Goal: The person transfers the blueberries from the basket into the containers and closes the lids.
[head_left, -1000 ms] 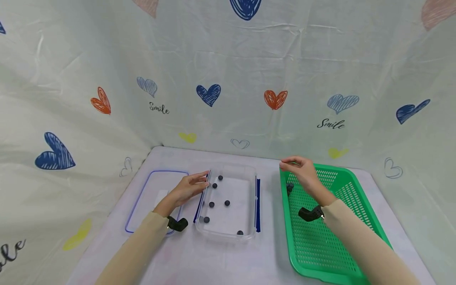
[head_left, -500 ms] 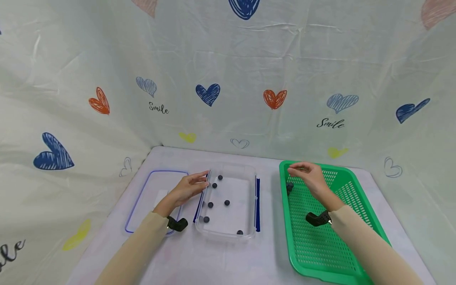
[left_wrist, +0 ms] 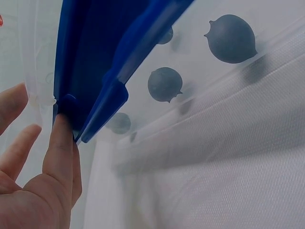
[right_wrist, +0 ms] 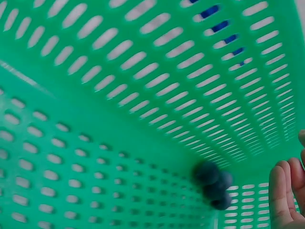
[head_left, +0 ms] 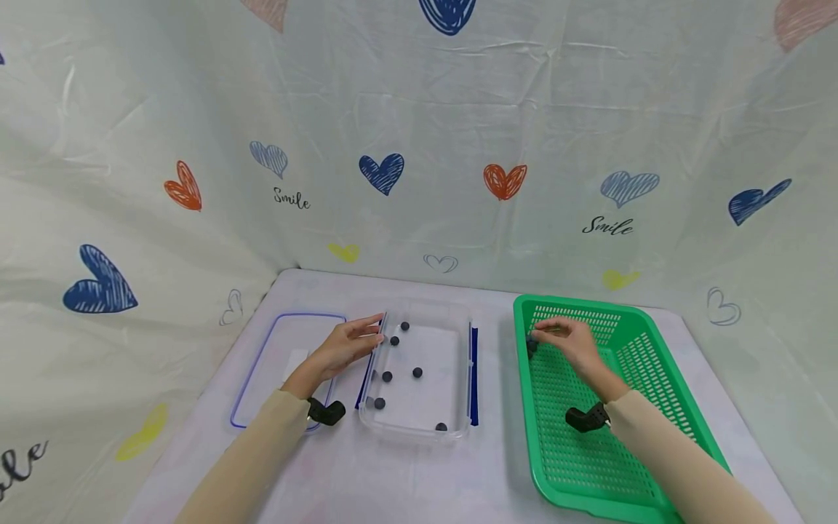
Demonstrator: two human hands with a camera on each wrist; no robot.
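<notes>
My left hand (head_left: 342, 351) touches the left side of a clear plastic box (head_left: 415, 434). In the left wrist view, a finger meets its blue side latch (left_wrist: 102, 102), and the other fingers stand apart. Several small dark balls (head_left: 417, 372) lie spread inside the box; close up, they are grey-blue with small pointed nubs. My right hand (head_left: 571, 345) reaches into a green perforated basket (head_left: 540, 466), fingertips close to a cluster of dark balls (right_wrist: 212, 183) in its far left corner. The right wrist view shows a gap between fingers and cluster, nothing held.
A clear lid with a blue rim (head_left: 309, 315) lies flat left of the box, partly under the left arm. The box's right blue latch (head_left: 474, 378) hangs outward. A curtain with printed hearts (head_left: 382, 174) rises behind the white table (head_left: 366, 480).
My right hand has come down from above the basket's far left rim to inside it, near the dark balls. One ball in the box shifted slightly; my left hand stays put.
</notes>
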